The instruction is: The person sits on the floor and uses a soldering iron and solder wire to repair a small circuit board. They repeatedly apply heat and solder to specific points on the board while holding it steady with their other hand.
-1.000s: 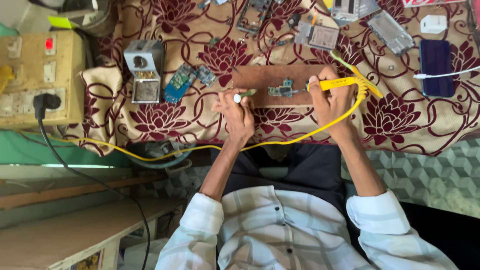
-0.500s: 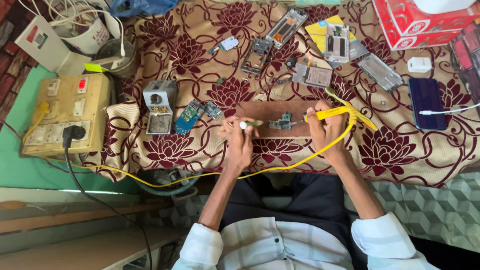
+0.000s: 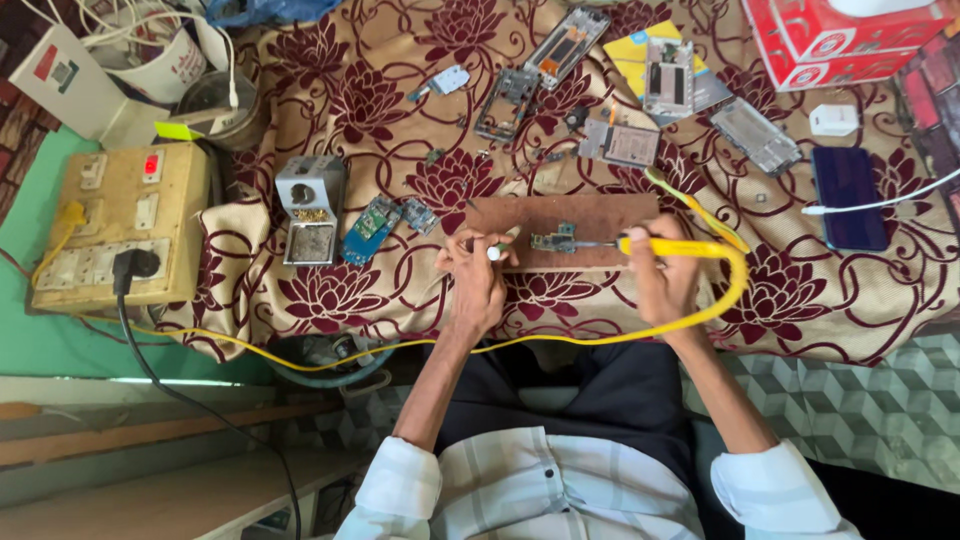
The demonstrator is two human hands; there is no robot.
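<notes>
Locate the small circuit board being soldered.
In the head view, the small circuit board lies on the brown wooden board, between the left hand and right hand.

Matt wooden board [image 3: 600, 215] lying on patterned woven cloth [image 3: 800, 290]; glossy yellow plastic soldering iron [image 3: 670, 247]; dull metal stand [image 3: 310, 205].

view: tilted up, more cloth shown | hands [image 3: 480, 275]: lower in frame | red box [image 3: 850, 40]: newly visible

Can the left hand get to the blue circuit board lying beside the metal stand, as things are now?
Probably yes. The left hand sits at the wooden board's left end, and the blue circuit board lies just to its left on bare cloth, nothing between. It already pinches a thin white-tipped tool, though.
</notes>
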